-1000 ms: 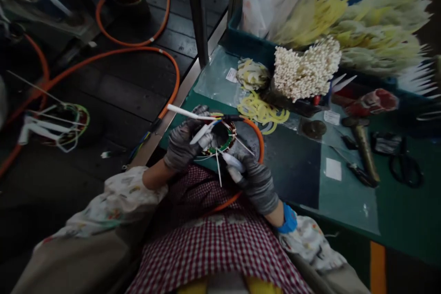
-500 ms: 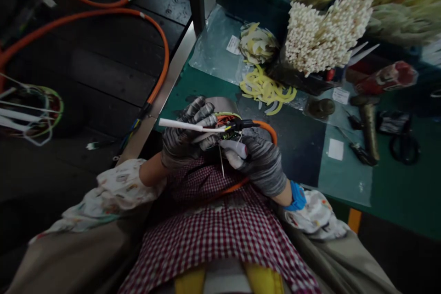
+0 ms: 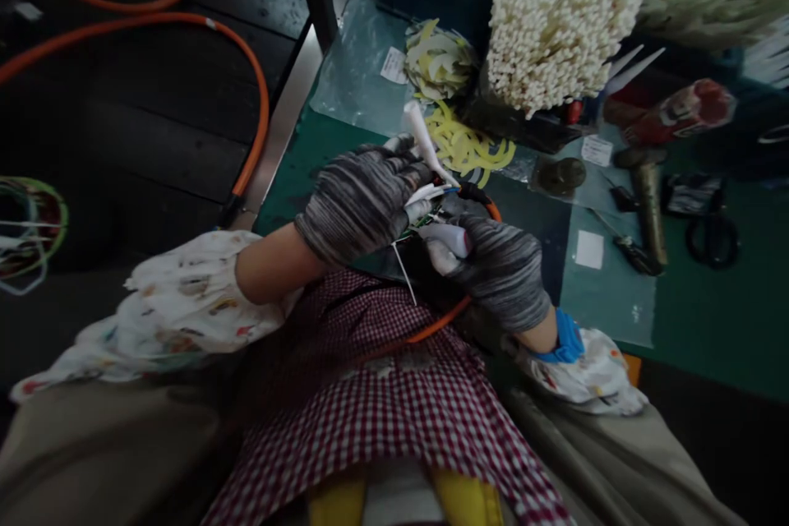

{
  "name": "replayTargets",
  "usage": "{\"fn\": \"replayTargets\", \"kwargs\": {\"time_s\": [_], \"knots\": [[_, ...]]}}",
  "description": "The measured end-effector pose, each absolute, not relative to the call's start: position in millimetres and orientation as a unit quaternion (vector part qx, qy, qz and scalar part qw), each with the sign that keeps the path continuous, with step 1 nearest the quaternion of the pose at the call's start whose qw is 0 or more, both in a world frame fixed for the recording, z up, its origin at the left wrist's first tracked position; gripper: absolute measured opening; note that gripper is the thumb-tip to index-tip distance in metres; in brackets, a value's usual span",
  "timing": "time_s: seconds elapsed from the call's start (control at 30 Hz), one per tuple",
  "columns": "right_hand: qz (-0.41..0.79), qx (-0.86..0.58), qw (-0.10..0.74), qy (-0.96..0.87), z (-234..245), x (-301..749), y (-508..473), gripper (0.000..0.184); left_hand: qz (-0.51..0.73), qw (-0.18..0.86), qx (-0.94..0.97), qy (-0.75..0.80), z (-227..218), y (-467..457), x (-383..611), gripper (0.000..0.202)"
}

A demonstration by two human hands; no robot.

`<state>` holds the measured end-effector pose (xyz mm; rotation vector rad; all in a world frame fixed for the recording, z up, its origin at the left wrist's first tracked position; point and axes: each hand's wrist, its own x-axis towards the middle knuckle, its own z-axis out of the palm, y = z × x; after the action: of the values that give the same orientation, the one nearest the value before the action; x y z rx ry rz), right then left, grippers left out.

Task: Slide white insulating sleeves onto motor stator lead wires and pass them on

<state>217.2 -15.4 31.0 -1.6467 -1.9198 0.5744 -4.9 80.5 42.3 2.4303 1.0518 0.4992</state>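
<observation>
My left hand [image 3: 363, 201], in a grey striped glove, is closed around white-sleeved wires [image 3: 431, 191]. A white sleeve [image 3: 419, 131] sticks up beyond its fingers. These wires meet the black-wrapped end [image 3: 473, 192] of an orange cable [image 3: 453, 312] that loops behind my right hand [image 3: 502, 267]. That hand, gloved alike, is closed with a short pale cylinder with a reddish end [image 3: 453, 238] between thumb and fingers. A thin white strand [image 3: 404, 273] hangs below. Between the hands, a small part with green and coloured wires [image 3: 425, 220] is mostly hidden.
Yellow curved strips [image 3: 468, 140] and a bundle of white-tipped sticks [image 3: 555, 41] lie on the green bench [image 3: 696, 329]. A hammer [image 3: 646, 205], scissors [image 3: 712, 238] and a red can-like container [image 3: 696, 111] are at the right. More orange cable [image 3: 262, 99] hangs at the left.
My left hand has rolled over so its back faces up, and the white sleeve has swung from pointing left to pointing up and away. Both hands keep hold; the view has shifted.
</observation>
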Motion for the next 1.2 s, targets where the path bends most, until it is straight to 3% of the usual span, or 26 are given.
{"fn": "replayTargets", "kwargs": {"time_s": [0.17, 0.27, 0.43, 0.53, 0.73, 0.93, 1.1, 1.2], "knots": [[0.165, -0.611, 0.256, -0.73, 31, 227, -12, 0.041, 0.135, 0.21, 0.899, 0.359, 48, 103, 14, 0.04], [0.157, -0.621, 0.254, -0.725, 31, 234, -12, 0.037, 0.107, 0.178, 0.913, 0.351, 53, 113, 28, 0.041], [0.039, -0.646, 0.218, -0.731, 24, 235, -5, 0.037, -0.093, 0.12, 0.907, 0.393, 93, 116, 64, 0.041], [0.032, -0.644, 0.234, -0.728, 16, 230, -3, 0.036, -0.148, 0.109, 0.895, 0.407, 113, 113, 77, 0.044], [0.098, -0.667, 0.302, -0.674, 7, 233, -12, 0.038, -0.159, 0.104, 0.892, 0.41, 106, 115, 82, 0.044], [0.213, -0.696, 0.454, -0.515, 0, 262, -33, 0.036, -0.162, 0.099, 0.892, 0.411, 102, 107, 69, 0.05], [0.15, -0.718, 0.488, -0.473, -13, 320, 0, 0.043, -0.126, 0.09, 0.899, 0.409, 84, 95, 38, 0.081], [0.103, -0.695, 0.514, -0.492, -28, 354, 34, 0.053, -0.073, 0.07, 0.903, 0.419, 68, 91, 27, 0.08]]}}
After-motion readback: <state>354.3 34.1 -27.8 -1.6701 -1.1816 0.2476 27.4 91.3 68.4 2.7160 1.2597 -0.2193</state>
